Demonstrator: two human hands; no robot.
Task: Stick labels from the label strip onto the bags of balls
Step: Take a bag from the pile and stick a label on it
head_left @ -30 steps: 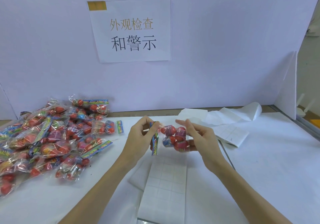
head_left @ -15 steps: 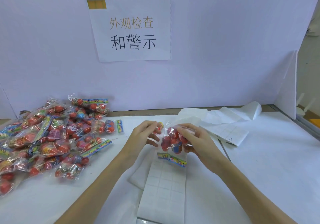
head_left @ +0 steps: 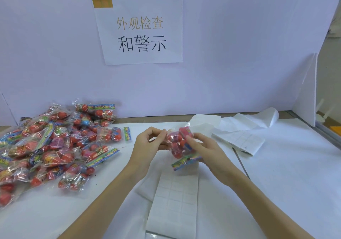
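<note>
Bag of balls (head_left: pixel 180 142) is up off the table, dead centre: right hand (head_left: pixel 204 151) wraps it, left hand (head_left: pixel 147 144) pinches its 9 o'clock edge. Looks light, crinkly and slippery; I'd grab the stiff header card at 6 o'clock. Label strip (head_left: pixel 175 200) lies below.

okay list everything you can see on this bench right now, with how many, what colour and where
bag of balls: one, clear with red balls and a multicoloured header, held above the table centre
pile of bags: many, same red and multicoloured, left on the table
label strip: one, white grid sheet, near centre, below the hands
used backing sheets: a few, white, crumpled and folded, behind right
sign: one, white with gold and black characters, on the back wall
table: one, white
left hand: one, pinches the bag's left end
right hand: one, grips the bag's right side
</note>
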